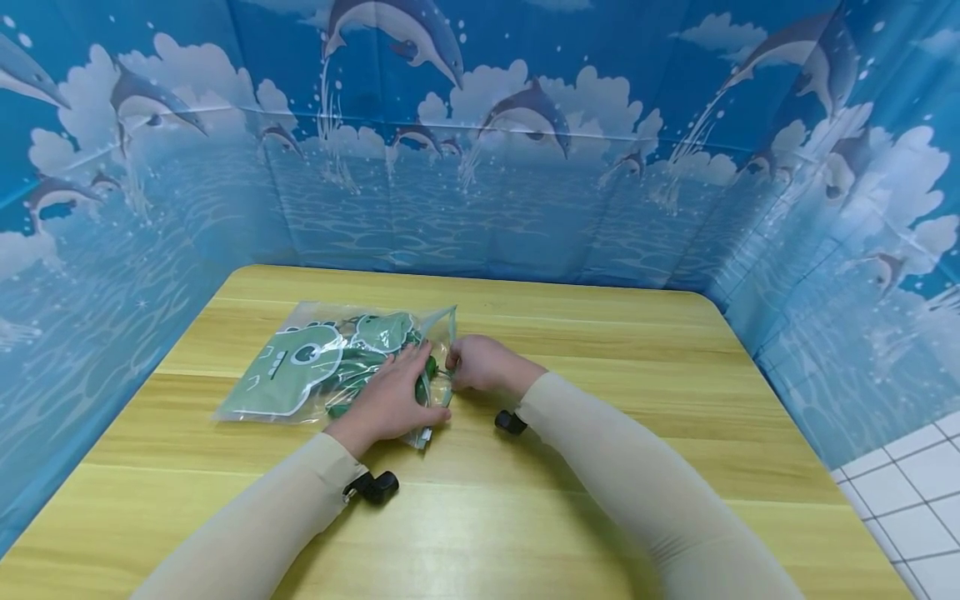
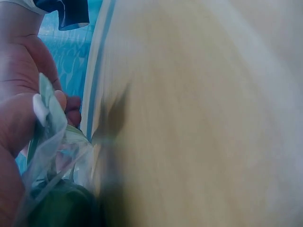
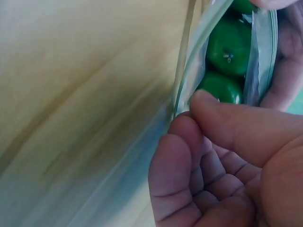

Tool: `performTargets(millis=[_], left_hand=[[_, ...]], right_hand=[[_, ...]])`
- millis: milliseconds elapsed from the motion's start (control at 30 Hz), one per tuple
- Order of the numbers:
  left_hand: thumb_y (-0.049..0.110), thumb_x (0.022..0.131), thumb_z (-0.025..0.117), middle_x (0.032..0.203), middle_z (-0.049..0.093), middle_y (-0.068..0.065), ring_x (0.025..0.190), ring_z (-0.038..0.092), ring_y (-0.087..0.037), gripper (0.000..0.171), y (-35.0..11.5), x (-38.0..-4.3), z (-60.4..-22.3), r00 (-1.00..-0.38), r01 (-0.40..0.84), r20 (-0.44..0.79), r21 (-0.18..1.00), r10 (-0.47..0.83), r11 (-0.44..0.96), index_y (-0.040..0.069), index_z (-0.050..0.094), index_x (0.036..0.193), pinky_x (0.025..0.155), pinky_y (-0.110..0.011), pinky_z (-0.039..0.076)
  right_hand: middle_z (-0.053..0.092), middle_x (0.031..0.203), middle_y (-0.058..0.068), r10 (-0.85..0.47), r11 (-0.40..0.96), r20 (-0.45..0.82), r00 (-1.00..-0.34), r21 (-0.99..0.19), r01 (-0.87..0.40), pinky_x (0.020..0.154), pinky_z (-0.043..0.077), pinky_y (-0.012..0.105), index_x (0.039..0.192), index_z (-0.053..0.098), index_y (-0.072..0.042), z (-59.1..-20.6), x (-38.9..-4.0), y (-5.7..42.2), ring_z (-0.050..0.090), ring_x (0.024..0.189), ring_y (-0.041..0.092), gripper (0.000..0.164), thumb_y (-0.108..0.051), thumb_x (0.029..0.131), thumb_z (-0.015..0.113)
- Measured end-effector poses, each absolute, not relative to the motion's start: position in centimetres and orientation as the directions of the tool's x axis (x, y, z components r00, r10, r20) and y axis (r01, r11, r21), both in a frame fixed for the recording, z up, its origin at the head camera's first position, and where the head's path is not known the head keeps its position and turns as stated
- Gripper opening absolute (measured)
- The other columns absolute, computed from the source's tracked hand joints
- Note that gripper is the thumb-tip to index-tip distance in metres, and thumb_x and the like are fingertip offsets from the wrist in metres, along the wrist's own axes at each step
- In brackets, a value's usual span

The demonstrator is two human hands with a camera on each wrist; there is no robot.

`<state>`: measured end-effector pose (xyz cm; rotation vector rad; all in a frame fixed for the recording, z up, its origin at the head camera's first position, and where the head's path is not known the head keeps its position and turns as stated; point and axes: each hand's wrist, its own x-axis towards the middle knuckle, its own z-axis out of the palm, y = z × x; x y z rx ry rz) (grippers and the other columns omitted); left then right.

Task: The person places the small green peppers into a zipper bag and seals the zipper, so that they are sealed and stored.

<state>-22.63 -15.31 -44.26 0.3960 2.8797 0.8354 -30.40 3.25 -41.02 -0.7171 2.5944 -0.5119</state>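
A clear zip bag [image 1: 288,367] with a green cartoon dinosaur print lies on the left half of the table, its mouth toward the right. Glossy green round objects [image 3: 229,47] are inside; their kind is unclear. My left hand [image 1: 393,396] rests across the bag near the mouth, fingers extended, thumb out along the near end of the rim. At the mouth, my right hand [image 1: 486,365] pinches the rim between thumb and curled index finger. Seen from the right wrist, the bag's mouth [image 3: 194,61] gapes and the round objects show through it.
The bag lies on a wooden table [image 1: 600,350] with rounded far corners. A blue dolphin-print curtain [image 1: 487,217] hangs along the back and both sides. White tiles [image 1: 915,492] show at the lower right. A small black camera sits on each wrist.
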Motion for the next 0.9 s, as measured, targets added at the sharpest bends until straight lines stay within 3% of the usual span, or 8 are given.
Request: performTargets(millis=[400, 667, 900], left_hand=[[0.058, 0.086, 0.079, 0.177, 0.016, -0.01, 0.166, 0.008, -0.032, 0.114, -15.31, -22.62, -44.44, -0.959, 0.219, -0.035, 0.54, 0.281, 0.813, 0.013, 0.016, 0.17, 0.133, -0.058, 0.013], [0.057, 0.087, 0.079, 0.177, 0.015, -0.01, 0.166, 0.007, -0.032, 0.113, -15.3, -22.5, -44.24, -0.959, 0.21, -0.047, 0.545, 0.28, 0.811, 0.014, 0.016, 0.171, 0.133, -0.06, 0.013], [0.058, 0.087, 0.079, 0.177, 0.015, -0.011, 0.166, 0.008, -0.031, 0.113, -15.37, -22.47, -44.24, -0.958, 0.22, -0.038, 0.537, 0.284, 0.814, 0.013, 0.016, 0.17, 0.134, -0.058, 0.011]], right_hand=[[0.074, 0.107, 0.002, -0.564, 0.81, -0.271, -0.78, -0.366, -0.459, 0.095, 0.058, 0.036, 0.119, 0.072, -0.008, -41.75, -30.24, 2.74, 0.065, 0.093, 0.016, 0.025, -0.007, 0.095, 0.073], [0.074, 0.106, 0.004, -0.592, 0.796, -0.257, -0.764, -0.334, -0.504, 0.093, 0.058, 0.037, 0.12, 0.072, -0.007, -41.62, -30.17, 2.64, 0.065, 0.094, 0.017, 0.027, -0.003, 0.093, 0.072], [0.076, 0.116, 0.007, -0.598, 0.794, -0.247, -0.762, -0.314, -0.521, 0.099, 0.059, 0.037, 0.128, 0.072, -0.009, -41.44, -30.17, 2.5, 0.07, 0.106, 0.02, 0.033, -0.003, 0.096, 0.067]])
